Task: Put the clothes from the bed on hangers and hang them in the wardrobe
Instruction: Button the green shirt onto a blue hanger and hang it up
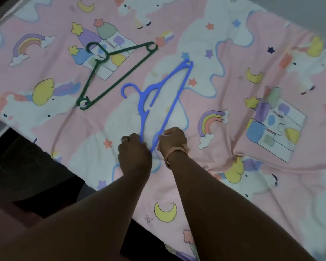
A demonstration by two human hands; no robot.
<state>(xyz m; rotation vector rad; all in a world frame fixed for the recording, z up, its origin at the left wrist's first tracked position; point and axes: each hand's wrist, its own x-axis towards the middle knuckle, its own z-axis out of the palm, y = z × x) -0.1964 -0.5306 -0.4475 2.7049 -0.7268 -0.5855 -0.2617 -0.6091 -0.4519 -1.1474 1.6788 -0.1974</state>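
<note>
Grip, left hand (135, 151): fingers curled round the near corner of the blue hanger (154, 102), on its shoulder arm. Grip, right hand (172, 141): fingers curled over the same corner from the other side, on the bottom bar; a pinkish band sits at that wrist. Both hands meet at the hanger's near end, close to the bed's front edge.

Blue hanger: plastic, bright blue, triangular frame with open hook pointing left, notched shoulders, thin bottom bar; lies flat on the bed, long axis running away from the person.

Green hanger (117, 72): plastic, dark green, triangular, looped ends at both corners, hook toward the upper left; lies flat on the bed, just beside the blue one on its left, not touching it.

Bed sheet (233, 91): pink, printed with unicorns, rainbows, moons, stars and castles; slightly creased.
</note>
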